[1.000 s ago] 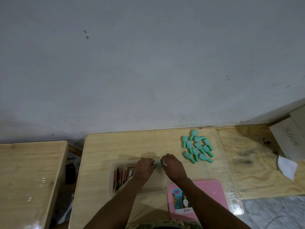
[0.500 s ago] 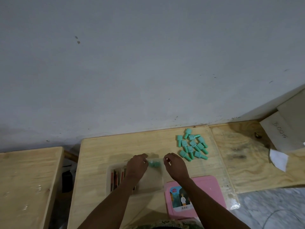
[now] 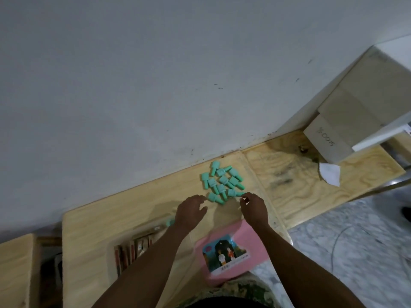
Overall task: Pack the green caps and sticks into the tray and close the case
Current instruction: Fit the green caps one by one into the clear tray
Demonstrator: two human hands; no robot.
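Nearest the person, at the worktop's (image 3: 93, 230) front edge, lie the pink case lid (image 3: 233, 250) and, to its left, the clear tray (image 3: 133, 252) with brown sticks in it and one green cap (image 3: 170, 222) at its far end. Past these, the left hand (image 3: 190, 213) is spread open and empty, and the right hand (image 3: 253, 207) has its fingers pinched narrow, though whether they hold anything cannot be told. Both sit just short of the heap of green caps (image 3: 222, 183) near the far edge, so packing is under way, and the next move likely calls for pinching a near cap and carrying it back to the tray.

Green caps (image 3: 222, 183) – smooth plastic; table (image 3: 115, 218) – glossy pale wood.
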